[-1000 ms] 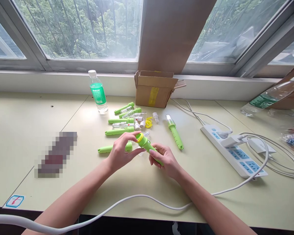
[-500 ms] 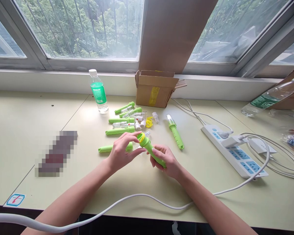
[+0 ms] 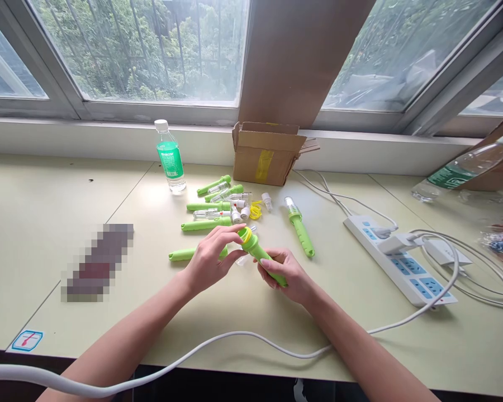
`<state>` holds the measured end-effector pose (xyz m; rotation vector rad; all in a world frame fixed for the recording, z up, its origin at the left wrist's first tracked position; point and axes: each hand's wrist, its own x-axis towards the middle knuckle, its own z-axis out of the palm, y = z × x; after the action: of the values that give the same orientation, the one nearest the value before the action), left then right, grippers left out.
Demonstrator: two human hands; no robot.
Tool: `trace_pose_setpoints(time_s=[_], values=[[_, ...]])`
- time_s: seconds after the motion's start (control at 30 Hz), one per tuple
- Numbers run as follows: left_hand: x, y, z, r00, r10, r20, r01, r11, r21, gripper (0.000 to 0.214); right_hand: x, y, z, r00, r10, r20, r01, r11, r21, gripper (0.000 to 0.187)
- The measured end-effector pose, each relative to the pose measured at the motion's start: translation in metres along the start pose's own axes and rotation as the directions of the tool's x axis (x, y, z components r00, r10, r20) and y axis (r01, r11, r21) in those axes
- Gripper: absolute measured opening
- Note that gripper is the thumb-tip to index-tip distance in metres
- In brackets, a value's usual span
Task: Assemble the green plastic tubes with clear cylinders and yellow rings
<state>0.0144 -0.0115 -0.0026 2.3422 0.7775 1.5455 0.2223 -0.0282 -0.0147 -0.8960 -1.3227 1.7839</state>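
Observation:
My right hand (image 3: 285, 273) is wrapped round a green plastic handle (image 3: 263, 257) and holds it tilted up to the left. A yellow ring (image 3: 246, 234) sits at the handle's upper end. My left hand (image 3: 212, 259) pinches that end with thumb and fingers. Under my left hand another green handle (image 3: 182, 255) lies on the table. Behind my hands lie several more green handles (image 3: 205, 224), clear tubes and small white caps (image 3: 243, 212). One assembled green piece with a clear top (image 3: 299, 226) lies apart to the right.
An open cardboard box (image 3: 264, 153) and a green-labelled water bottle (image 3: 170, 158) stand near the window sill. A white power strip (image 3: 398, 259) with plugs and cables lies at right. A white cable (image 3: 218, 343) runs along the table's front edge. Another bottle (image 3: 461, 167) lies far right.
My hands and the green handle shifted slightly to the right. My left fingers have turned a little on the yellow-ringed end.

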Motion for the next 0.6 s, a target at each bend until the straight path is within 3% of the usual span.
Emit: trace_pose_setpoints(time_s=[0.2,0.43,0.6], values=[[-0.0008,-0.0025,-0.0008,1.000,-0.024,0.007,0.023,0.999,0.022,0.018,0.0007,-0.0041,0.0023,0.999,0.014,0.039,-0.011,0.996,-0.091,0.034],[-0.0024,-0.0053,0.0014,1.000,-0.013,0.006,0.013,0.998,0.065,0.023,0.0008,-0.0039,0.0071,0.999,0.002,-0.052,-0.012,0.981,-0.195,0.033],[-0.0035,-0.0053,0.0024,1.000,-0.001,0.013,0.000,0.997,0.080,0.022,0.0014,-0.0024,0.0085,0.996,0.002,-0.092,-0.018,0.985,-0.170,0.032]])
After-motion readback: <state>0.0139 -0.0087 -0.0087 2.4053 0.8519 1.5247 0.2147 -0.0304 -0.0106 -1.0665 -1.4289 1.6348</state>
